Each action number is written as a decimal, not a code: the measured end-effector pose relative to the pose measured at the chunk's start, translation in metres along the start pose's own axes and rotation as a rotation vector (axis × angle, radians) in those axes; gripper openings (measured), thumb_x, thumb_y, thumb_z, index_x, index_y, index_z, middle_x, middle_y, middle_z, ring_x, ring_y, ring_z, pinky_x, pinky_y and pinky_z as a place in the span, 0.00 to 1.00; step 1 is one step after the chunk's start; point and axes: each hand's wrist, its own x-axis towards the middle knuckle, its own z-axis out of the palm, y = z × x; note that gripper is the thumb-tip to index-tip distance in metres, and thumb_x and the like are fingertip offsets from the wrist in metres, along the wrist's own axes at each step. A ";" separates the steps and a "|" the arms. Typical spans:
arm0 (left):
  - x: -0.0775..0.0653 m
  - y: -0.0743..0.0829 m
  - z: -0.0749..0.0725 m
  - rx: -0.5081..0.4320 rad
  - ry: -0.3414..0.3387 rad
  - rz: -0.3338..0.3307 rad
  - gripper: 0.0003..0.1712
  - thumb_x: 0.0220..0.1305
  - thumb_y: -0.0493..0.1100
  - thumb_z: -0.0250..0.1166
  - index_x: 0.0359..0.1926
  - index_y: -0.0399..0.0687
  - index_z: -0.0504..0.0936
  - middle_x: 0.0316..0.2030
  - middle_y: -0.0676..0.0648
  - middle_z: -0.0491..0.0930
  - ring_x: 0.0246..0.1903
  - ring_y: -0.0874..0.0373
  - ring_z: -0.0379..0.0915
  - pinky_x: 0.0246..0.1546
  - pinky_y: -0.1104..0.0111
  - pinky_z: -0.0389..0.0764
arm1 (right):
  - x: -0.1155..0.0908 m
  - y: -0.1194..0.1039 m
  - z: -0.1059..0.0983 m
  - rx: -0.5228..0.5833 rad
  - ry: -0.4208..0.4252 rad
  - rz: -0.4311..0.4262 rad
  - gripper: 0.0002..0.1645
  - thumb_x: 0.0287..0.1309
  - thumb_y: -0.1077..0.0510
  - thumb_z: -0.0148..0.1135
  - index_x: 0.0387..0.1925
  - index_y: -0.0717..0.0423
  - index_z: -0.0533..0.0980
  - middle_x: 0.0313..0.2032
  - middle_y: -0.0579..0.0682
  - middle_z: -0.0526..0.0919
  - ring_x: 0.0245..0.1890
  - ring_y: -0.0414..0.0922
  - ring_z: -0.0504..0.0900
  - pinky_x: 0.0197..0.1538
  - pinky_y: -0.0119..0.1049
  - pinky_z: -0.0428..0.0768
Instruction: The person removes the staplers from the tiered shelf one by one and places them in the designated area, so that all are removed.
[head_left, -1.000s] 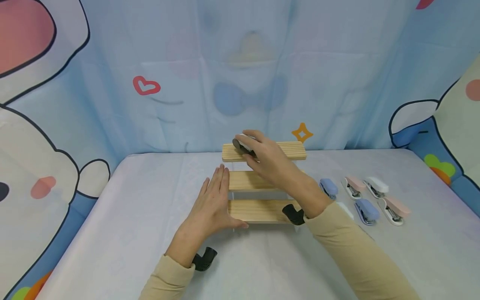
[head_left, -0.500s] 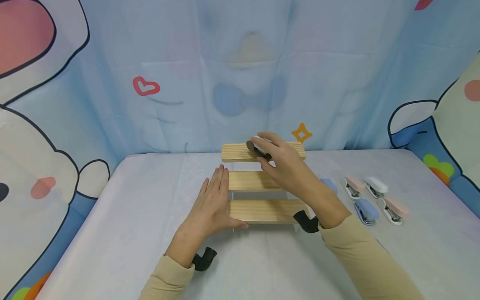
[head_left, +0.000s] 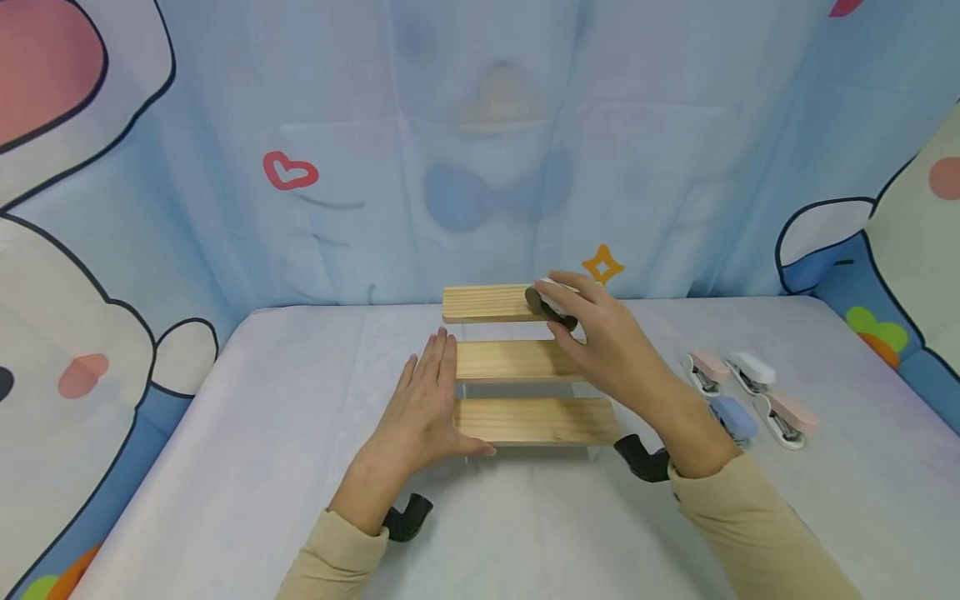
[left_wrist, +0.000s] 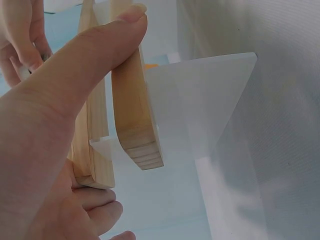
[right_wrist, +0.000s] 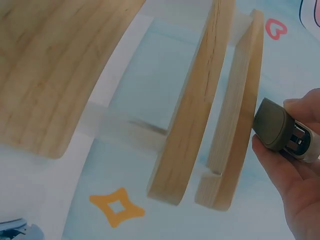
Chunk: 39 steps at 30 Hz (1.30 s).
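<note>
A three-step display stand, with wooden planks [head_left: 536,421] on translucent side panels [left_wrist: 200,95], stands mid-table. My left hand [head_left: 420,412] rests along its left side, fingers straight and thumb [left_wrist: 95,55] lying over the lowest plank. My right hand [head_left: 611,342] holds a small stapler [right_wrist: 274,125] between thumb and fingers. It is white with a dark grey-green part, and it sits right at the top plank [head_left: 487,304], toward its right end. Part of the stapler is hidden by the fingers.
Several mini staplers lie to the right on the white tablecloth [head_left: 300,417], among them a white stapler [head_left: 752,372], a blue stapler [head_left: 735,417] partly behind the right forearm, and a pink stapler [head_left: 791,417]. A printed blue curtain [head_left: 360,225] hangs behind the table.
My right hand has moved right along the top plank with the stapler, uncovering more of the planks. The forearm now covers some staplers. My left hand stays in place.
</note>
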 end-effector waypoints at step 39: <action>-0.001 0.002 -0.002 -0.011 0.000 0.001 0.85 0.33 0.68 0.81 0.78 0.35 0.39 0.79 0.37 0.39 0.79 0.46 0.36 0.78 0.49 0.46 | -0.067 0.012 -0.037 -0.111 0.098 0.004 0.37 0.46 0.73 0.71 0.61 0.61 0.76 0.62 0.56 0.77 0.55 0.54 0.81 0.45 0.34 0.78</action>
